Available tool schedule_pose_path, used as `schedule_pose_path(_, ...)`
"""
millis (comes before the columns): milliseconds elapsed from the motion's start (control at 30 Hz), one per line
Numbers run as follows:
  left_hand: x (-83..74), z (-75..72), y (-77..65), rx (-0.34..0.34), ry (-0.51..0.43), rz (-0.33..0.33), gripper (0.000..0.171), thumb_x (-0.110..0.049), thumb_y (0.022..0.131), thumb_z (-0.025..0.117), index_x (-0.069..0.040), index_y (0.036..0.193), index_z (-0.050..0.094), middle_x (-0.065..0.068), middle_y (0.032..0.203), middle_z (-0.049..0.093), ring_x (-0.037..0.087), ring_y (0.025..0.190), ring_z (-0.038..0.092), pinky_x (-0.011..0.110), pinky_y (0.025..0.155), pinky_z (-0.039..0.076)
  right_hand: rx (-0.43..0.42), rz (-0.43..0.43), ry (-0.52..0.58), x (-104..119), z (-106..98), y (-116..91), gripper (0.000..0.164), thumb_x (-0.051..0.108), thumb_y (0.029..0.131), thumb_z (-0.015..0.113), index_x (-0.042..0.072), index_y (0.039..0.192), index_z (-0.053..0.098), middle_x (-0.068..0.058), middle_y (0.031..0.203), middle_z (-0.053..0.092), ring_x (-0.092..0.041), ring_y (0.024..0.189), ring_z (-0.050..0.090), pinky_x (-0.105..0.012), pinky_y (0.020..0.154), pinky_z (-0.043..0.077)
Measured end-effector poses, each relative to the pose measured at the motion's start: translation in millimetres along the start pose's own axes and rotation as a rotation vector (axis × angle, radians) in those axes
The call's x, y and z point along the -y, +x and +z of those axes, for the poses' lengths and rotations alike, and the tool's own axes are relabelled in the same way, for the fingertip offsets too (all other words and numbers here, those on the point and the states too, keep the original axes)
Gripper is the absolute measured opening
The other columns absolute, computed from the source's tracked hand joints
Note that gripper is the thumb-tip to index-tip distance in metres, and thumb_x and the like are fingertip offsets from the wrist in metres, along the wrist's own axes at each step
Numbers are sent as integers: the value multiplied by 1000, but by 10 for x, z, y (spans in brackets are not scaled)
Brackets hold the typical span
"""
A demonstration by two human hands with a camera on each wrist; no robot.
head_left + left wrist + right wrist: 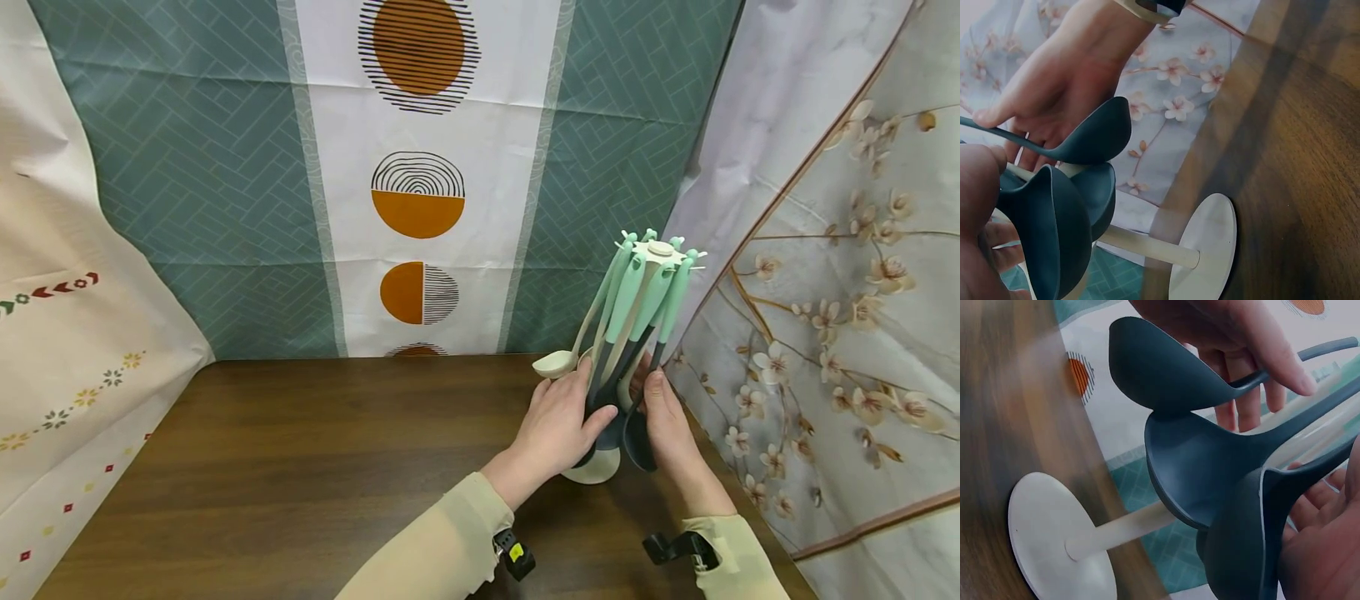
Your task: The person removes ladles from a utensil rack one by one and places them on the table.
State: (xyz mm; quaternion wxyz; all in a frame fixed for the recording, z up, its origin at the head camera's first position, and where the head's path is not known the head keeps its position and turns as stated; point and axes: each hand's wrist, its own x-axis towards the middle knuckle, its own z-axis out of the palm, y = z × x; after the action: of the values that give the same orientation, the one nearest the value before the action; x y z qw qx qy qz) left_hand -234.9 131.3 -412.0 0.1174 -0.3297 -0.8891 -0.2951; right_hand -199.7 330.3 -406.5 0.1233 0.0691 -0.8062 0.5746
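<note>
A rotating utensil stand with a cream base (596,468) is upright on the table, hung with several kitchen utensils with mint-green handles (622,304). My left hand (551,425) grips the hanging utensils from the left, thumb across the front. From the right, my right hand (670,429) holds a dark ladle (639,442) by its shaft, thumb in front and fingers behind. In the right wrist view, more dark utensil heads (1197,462) crowd around the pole (1122,532). A cream spoon (555,364) hangs beyond my left hand. Some fingertips are hidden behind the utensils.
Brown wooden tabletop (300,467) stretches to the left of the stand. A patterned cloth (420,292) hangs along the back edge. Close on the right hangs a floral curtain (825,375), and a cream cloth (90,350) drapes on the left.
</note>
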Motion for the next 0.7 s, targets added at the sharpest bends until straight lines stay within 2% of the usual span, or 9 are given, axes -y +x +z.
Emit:
schedule_pose_path(100,-9,5,-1,-7,23,0,79,-49,115,56,-3,173,28,11,170,48,22,155,47,52,127,33,-20,12,12,14,46,1,74,49,120,15,2,176,4,-32,176,21,-49,164,19,-54,132,19)
schedule_pose_path(133,-14,5,-3,-10,28,-3,78,-47,115,56,-2,173,29,11,169,49,22,155,48,53,127,33,-25,11,18,22,64,4,73,49,120,15,2,176,4,-32,176,22,-49,164,19,-57,131,18)
schedule_pose_path(233,-25,7,-8,-22,59,-7,74,-43,116,56,-2,172,30,11,166,53,22,153,50,52,126,35,-42,3,22,37,108,20,72,48,121,17,3,176,8,-31,175,27,-46,163,22,-37,129,25)
schedule_pose_path(333,-31,-12,-25,-50,85,0,71,-40,116,57,0,170,34,12,164,55,24,151,52,52,125,37,-62,-19,39,60,164,39,71,46,121,20,2,176,12,-30,173,30,-44,162,26,-14,116,31)
schedule_pose_path(433,-21,-62,-60,-81,99,0,69,-38,116,59,3,168,37,14,163,55,27,150,54,52,123,39,-70,-33,76,87,253,51,71,46,121,21,0,175,14,-30,174,28,-44,163,25,-9,113,32)
schedule_pose_path(533,9,-105,-99,-105,105,-6,68,-36,115,60,5,166,38,16,164,54,29,149,54,52,123,40,-75,-27,104,119,364,47,73,47,121,23,-2,174,15,-30,175,28,-43,164,23,-17,121,30)
schedule_pose_path(633,57,-152,-147,-116,119,-9,68,-35,116,59,6,167,37,18,163,54,31,149,54,52,123,40,-82,-27,120,142,487,40,71,46,121,24,-2,174,19,-29,174,31,-41,163,26,-38,131,26)
schedule_pose_path(700,98,-182,-184,-124,132,-8,69,-34,116,60,7,167,36,19,162,55,31,148,54,52,123,40,-77,-34,118,155,560,40,69,44,121,24,1,175,20,-24,175,32,-39,163,26,-50,132,22)
